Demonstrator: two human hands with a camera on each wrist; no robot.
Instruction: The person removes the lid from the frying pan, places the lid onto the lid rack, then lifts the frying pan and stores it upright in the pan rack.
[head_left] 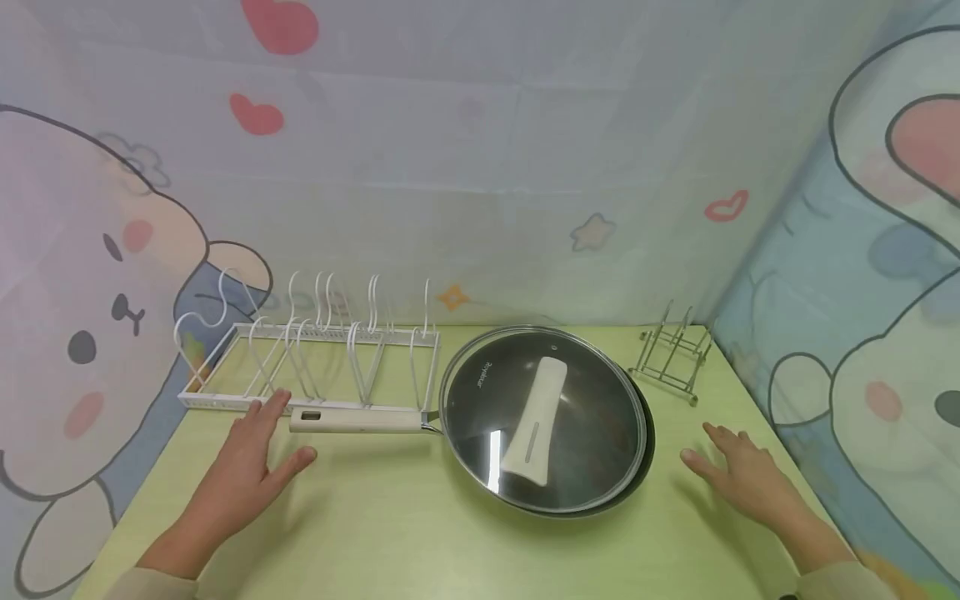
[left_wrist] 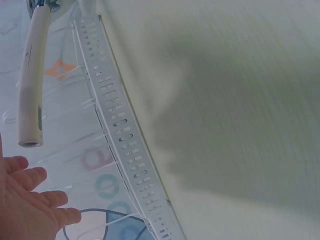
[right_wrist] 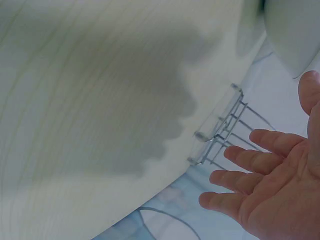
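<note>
A dark frying pan [head_left: 649,446] sits on the table, its cream handle [head_left: 360,420] pointing left. Over it lies a glass lid [head_left: 592,417] with a long cream lid handle [head_left: 537,417]. My left hand [head_left: 243,471] hovers near the end of the pan handle, fingers extended and holding nothing; the left wrist view shows its fingers apart from that handle [left_wrist: 31,80]. To the right of the pan my right hand [head_left: 750,479] is held out over the table, fingers spread and touching nothing. Its spread fingers also show in the right wrist view.
Behind my left hand stands a white wire rack [head_left: 315,404] with several upright loops. A small metal rack [head_left: 671,358] stands at the back right of the light green table [head_left: 420,542]. Cartoon-printed cloth [head_left: 480,167] hangs behind and at both sides.
</note>
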